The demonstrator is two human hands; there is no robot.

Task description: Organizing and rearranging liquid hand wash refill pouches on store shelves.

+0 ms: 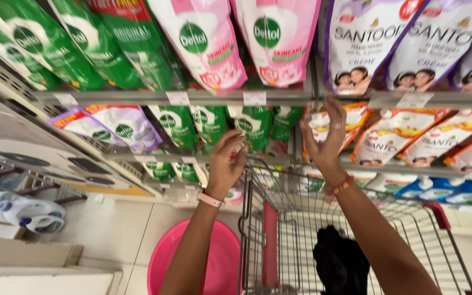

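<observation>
While the metal shelving (154, 97) is filling the whole upper view with slanted rows of glossy plastic refill pouches, a wire shopping trolley (301, 218) is standing right against it, its thin steel grid and red plastic corner pieces lying between the person and the lower shelves. A round pink plastic tub (222, 262) is sitting on the pale tiled floor just left of the trolley, partly hidden by the left forearm. A soft black bundle (340, 265) is lying inside the trolley's basket. On the middle shelf, green pouches (252, 123) are leaning side by side, with orange-and-white pouches (394, 134) to their right. The left hand (225, 166) is reaching over the trolley's rim, fingers loosely curled and gripping nothing, just below the green pouches. The right hand (323, 134) is raised with open, spread fingers, its fingertips touching the edge of an orange-and-white pouch (320, 123) under the shelf rail.
</observation>
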